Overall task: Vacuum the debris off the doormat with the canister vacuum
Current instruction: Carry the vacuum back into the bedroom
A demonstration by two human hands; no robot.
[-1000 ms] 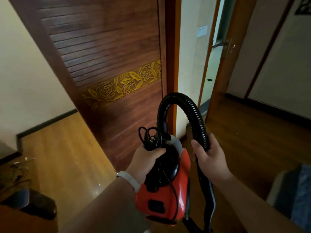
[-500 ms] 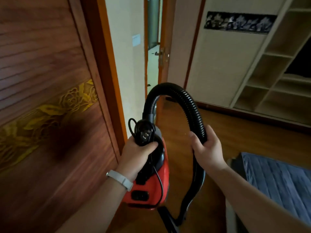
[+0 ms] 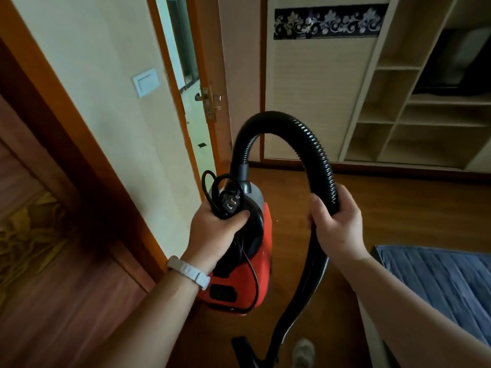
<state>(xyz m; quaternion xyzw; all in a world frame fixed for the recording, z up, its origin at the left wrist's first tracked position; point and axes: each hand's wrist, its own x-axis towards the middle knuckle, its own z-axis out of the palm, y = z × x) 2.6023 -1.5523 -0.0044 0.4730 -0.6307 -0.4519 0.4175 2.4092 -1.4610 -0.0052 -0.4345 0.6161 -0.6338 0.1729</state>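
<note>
Canister vacuum [image 3: 240, 286], glossy red, with ribbed black arching hose [image 3: 317, 150]

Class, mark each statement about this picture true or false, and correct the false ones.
1. The left hand holds the red canister vacuum and its coiled black power cord. True.
2. The right hand holds the black ribbed hose. True.
3. The cord's plug sits in a wall socket. False: it rests against the vacuum by the left hand.
4. The blue striped mat lies left of the vacuum. False: it lies to its right.
</note>
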